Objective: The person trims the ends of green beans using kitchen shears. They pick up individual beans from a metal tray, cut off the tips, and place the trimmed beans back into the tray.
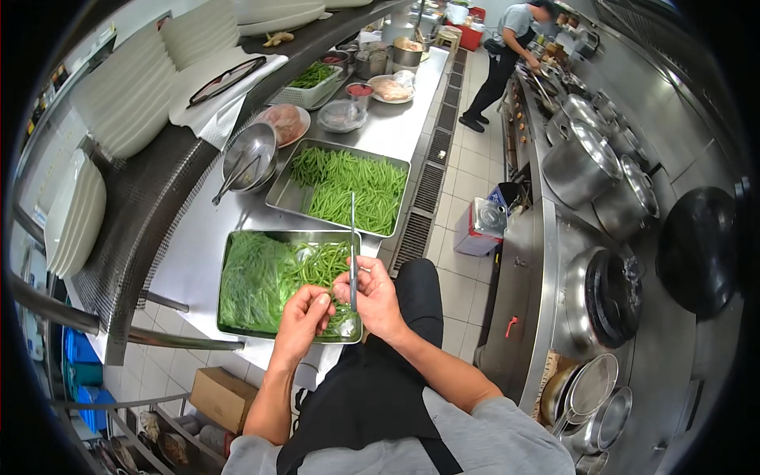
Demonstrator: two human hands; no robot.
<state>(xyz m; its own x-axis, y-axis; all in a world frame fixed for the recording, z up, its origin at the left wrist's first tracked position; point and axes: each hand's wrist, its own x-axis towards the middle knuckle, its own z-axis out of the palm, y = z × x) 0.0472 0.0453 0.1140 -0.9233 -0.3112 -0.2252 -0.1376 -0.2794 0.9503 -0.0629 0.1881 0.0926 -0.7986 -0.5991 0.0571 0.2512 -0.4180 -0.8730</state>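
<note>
My right hand (375, 297) grips a slim knife (353, 237) by its dark handle, the narrow blade pointing away from me. Close beside it, my left hand (306, 320) has thumb and fingers pinched on what looks like a green bean, mostly hidden by the fingertips. Both hands are over the right side of a metal tray (222, 285). Loose green beans (317, 261) lie in that part, and more greens under clear plastic (252, 285) fill the left. Just beyond, a second metal tray (291, 193) holds many cut green beans (356, 184).
Metal bowls with tongs (243, 172) stand left of the far tray. A shelf (172, 172) with stacked white plates (124, 89) overhangs the left. Lidded pots (579, 163) line the stove at right. A co-worker (504, 59) stands at the stove farther along the tiled aisle (466, 178).
</note>
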